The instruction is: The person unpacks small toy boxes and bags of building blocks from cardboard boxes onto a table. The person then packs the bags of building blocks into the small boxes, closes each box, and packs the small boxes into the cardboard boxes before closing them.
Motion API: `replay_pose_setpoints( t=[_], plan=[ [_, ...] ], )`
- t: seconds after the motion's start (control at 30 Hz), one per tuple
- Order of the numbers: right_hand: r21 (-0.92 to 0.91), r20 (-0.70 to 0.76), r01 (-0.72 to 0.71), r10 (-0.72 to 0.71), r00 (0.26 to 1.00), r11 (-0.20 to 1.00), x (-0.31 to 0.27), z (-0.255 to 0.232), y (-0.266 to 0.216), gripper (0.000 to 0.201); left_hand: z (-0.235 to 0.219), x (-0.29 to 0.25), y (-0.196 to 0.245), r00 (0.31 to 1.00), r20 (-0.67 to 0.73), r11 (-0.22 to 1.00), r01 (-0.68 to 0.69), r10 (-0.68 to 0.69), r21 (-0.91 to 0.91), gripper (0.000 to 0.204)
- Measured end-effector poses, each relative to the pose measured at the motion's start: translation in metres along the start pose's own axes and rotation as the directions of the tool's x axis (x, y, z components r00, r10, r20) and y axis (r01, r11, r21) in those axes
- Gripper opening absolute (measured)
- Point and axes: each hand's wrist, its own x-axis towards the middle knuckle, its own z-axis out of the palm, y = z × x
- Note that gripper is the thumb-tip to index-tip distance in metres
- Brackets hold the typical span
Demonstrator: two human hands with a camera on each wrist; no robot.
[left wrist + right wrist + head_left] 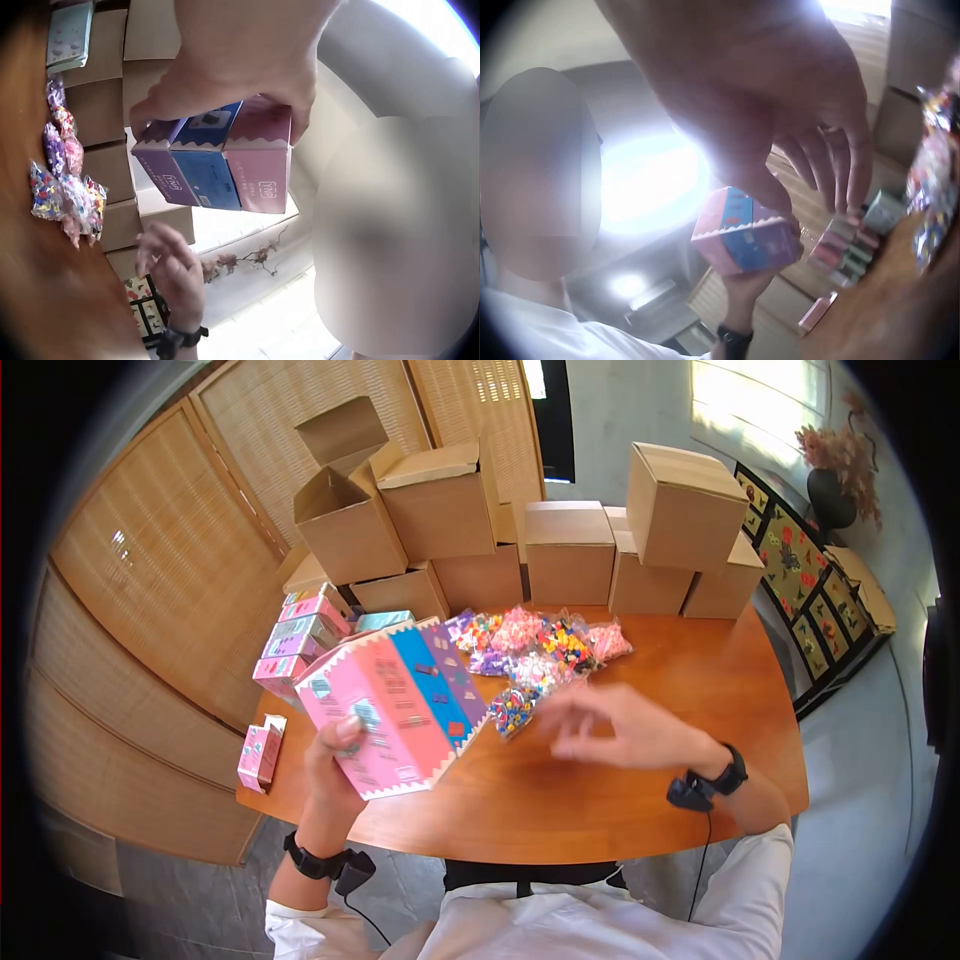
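Observation:
A pink, blue and purple printed cardboard box (385, 700) is held up and tilted over the left part of the table. My left hand (338, 760) grips it, with the thumb across the pink face. In the left wrist view, one end of the box (206, 180) shows wavy-edged colour bands. My right hand (620, 728) hovers to the right of the box, fingers apart and loosely bent, holding nothing. Just beyond its fingertips lies a clear bag of blue, red and yellow beads (512, 710), nearest of a heap of bagged colourful pieces (540, 665).
Smaller pink, mint and purple boxes (300, 635) stack at the table's left side. A small pink box (260, 755) stands near the left edge. Plain brown cartons (475, 575) line the back of the wooden table (690, 680). A black floral cabinet (800, 565) stands at right.

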Motion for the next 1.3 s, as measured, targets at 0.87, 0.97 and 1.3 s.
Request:
replay_pose_setpoints(
  t=[0.87,0.97,1.3],
  plan=[
    [-0.984,0.053,-0.035,-0.472,0.880,-0.175,0.283,-0.185,-0.014,0.021,0.052,0.149,0.135,0.980,0.163,0.993,-0.112,0.115,-0.028,0.056],
    [-0.999,-0.029,0.000,-0.720,0.693,0.040,0.293,-0.204,-0.020,0.022,0.069,0.183,0.148,0.975,0.172,0.986,-0.155,0.143,0.058,0.046],
    [-0.570,-0.450,0.127,-0.438,0.778,0.812,0.346,-0.293,-0.026,0.032,0.125,0.304,0.157,0.981,0.146,0.816,0.024,-0.132,0.578,0.059]
  ],
)
